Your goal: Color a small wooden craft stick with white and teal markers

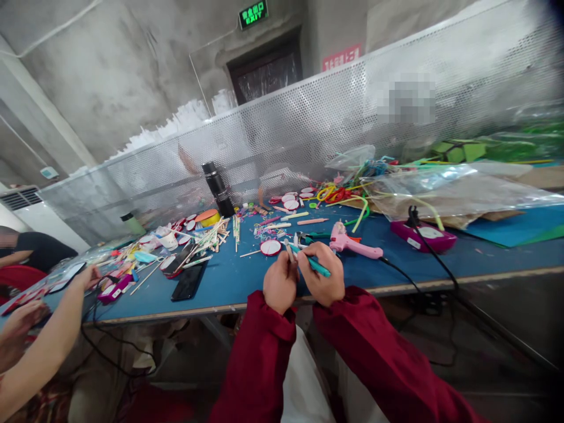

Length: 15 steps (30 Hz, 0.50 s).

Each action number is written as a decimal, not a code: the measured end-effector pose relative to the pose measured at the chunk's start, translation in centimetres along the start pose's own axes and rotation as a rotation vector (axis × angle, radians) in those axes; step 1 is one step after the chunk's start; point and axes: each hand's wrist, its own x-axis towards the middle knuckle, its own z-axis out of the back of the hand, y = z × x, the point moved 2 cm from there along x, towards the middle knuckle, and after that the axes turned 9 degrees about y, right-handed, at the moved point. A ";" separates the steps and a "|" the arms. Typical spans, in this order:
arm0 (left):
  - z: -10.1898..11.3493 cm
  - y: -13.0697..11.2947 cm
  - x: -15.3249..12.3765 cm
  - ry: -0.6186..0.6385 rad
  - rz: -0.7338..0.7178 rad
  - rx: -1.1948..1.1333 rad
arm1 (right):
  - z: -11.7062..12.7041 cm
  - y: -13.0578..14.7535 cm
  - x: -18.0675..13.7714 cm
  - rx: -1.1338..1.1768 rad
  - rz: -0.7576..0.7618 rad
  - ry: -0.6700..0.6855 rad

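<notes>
Right hand [325, 276] curls closed around a slim teal pen-shaped tool [319, 267], slanting from four to ten o'clock. The left hand [281, 283], nearly closed, pinches a short pale stick [289, 251] beside the tool's ten-o'clock end. A pink glue gun [358, 245] lies at the right hand's two o'clock.

1. Your sleeves [259, 355]: matt dark-red cloth, wrinkled.
2. Teal tool [319, 268] you're holding: smooth, plastic-looking, slight sheen.
3. Pink glue gun [355, 244], to your right: smooth plastic, low gloss.
4. Tabletop [240, 279] in front of you: smooth matt blue; near edge looks like raw board.
5. Phone [189, 285], left of you: dark, glossy, glass-like face.
6. Black flask [215, 185], far left: hard, shiny shell.
7. Screen [304, 132], far side: perforated metal, dull grey sheen.
8. Bag [467, 185], right: clear plastic film, glossy, crinkled.
9. Purple box [427, 241], right: smooth plastic.
10. Wall [118, 70], far left: rough matt concrete.
</notes>
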 end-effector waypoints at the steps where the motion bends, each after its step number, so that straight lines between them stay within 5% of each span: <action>1: 0.0 0.0 0.0 0.000 -0.001 0.000 | 0.0 0.0 0.0 0.000 0.003 0.000; 15: -0.1 0.1 0.0 0.000 -0.026 0.014 | 0.0 0.3 0.2 0.044 0.042 0.027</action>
